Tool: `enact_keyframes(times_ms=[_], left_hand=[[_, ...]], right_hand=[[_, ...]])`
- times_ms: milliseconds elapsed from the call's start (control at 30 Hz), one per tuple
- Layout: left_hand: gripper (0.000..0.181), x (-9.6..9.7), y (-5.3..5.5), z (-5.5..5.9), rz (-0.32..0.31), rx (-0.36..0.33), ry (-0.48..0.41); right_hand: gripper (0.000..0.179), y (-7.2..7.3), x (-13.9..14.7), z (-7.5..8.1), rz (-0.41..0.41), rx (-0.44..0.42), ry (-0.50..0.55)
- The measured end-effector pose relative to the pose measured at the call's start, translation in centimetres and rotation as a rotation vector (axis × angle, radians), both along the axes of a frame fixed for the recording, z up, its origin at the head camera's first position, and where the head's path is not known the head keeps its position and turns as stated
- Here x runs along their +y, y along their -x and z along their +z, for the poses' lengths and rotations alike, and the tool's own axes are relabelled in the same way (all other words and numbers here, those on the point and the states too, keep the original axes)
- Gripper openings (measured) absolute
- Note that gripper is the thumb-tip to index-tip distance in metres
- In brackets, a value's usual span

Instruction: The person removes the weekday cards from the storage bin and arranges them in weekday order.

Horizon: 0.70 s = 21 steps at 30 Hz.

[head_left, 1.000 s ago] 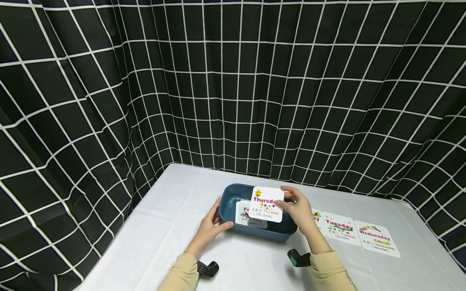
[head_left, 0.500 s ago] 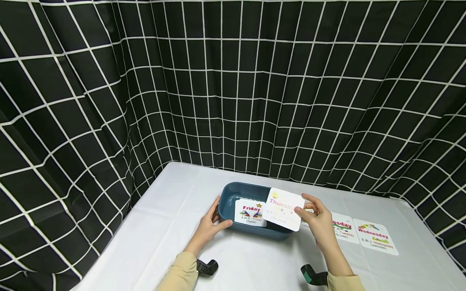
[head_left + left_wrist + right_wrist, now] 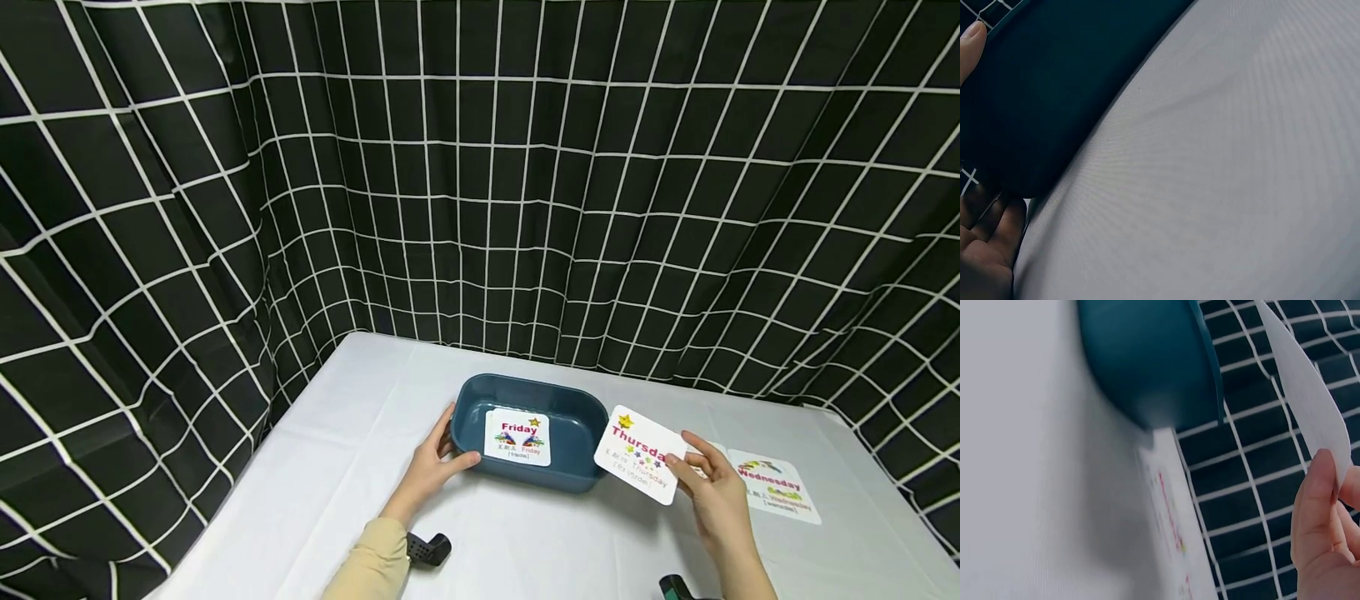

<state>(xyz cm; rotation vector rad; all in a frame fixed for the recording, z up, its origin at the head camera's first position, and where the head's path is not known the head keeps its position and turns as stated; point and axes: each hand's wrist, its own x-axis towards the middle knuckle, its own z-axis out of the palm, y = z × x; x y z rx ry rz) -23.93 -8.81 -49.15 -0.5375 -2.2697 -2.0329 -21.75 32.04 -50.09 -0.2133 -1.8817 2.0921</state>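
Note:
A dark blue plastic basin (image 3: 577, 429) sits on the table, and one card reading Friday (image 3: 517, 437) lies inside. My left hand (image 3: 431, 471) holds the basin's left end, thumb at the front rim and fingers round the side. In the left wrist view the basin wall (image 3: 1072, 81) fills the upper left. My right hand (image 3: 716, 492) pinches the right edge of a Thursday card (image 3: 636, 454), tilted and raised just right of the basin. The right wrist view shows this card (image 3: 1310, 403) nearly edge-on between thumb and fingers.
A Wednesday card (image 3: 776, 487) lies flat on the white tablecloth (image 3: 525, 542) at the right. My right hand and the Thursday card hide the cards left of it. A black curtain with white grid lines (image 3: 510, 208) hangs behind the table.
My right hand has carried the Thursday card from above the basin to the right, past its right rim. The Friday card is now fully uncovered. My left hand stays on the basin.

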Motion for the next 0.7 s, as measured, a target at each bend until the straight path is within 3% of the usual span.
enact_keyframes(times_ms=[100,233,367,533,600,700], left_hand=[[0.088,0.0,0.0,0.0,0.002,-0.001,-0.004],[0.088,-0.1,0.0,-0.1,-0.004,0.000,-0.008],[0.088,-0.1,0.0,-0.1,-0.006,0.000,-0.010],[0.088,-0.1,0.0,-0.1,-0.007,-0.002,-0.014],[0.088,-0.1,0.0,-0.1,-0.008,-0.001,-0.014],[0.087,-0.1,0.0,0.0,-0.007,0.000,-0.015]], right_hand=[[0.063,-1.0,0.5,0.6,-0.050,-0.008,0.032],[0.047,-2.7,0.1,2.6,-0.100,-0.039,0.047],[0.039,-3.7,-0.1,3.8,-0.085,-0.145,0.026],[0.039,-3.9,0.4,3.2,0.018,-0.289,-0.252],[0.049,-4.0,0.5,3.0,0.064,-0.296,-0.375],[0.056,-3.9,0.4,2.8,0.124,-0.291,-0.475]])
